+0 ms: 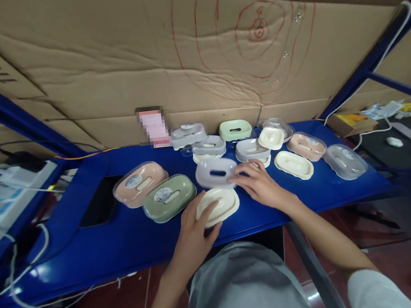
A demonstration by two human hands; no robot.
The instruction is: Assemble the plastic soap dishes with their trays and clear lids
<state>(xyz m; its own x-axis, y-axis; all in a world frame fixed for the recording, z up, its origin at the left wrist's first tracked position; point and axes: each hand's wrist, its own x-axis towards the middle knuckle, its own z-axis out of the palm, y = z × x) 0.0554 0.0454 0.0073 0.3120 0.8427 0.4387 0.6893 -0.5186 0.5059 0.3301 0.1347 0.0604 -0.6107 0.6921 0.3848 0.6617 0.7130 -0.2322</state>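
Note:
My left hand grips a cream oval soap dish base at the table's front edge, fingers over its left side and thumb below. Just beyond it, my right hand pinches the right end of a pale lilac soap dish tray with a slot in its middle; the tray looks slightly blurred. To the left lie a green soap dish and a pink one, both with clear covers and round stickers. Behind the lilac tray sits a grey soap dish on a cream base.
Further soap dish parts stand at the back and right: a light green tray, a cream base, a pink dish and a grey dish. A black phone lies left on the blue table. Cardboard walls the back.

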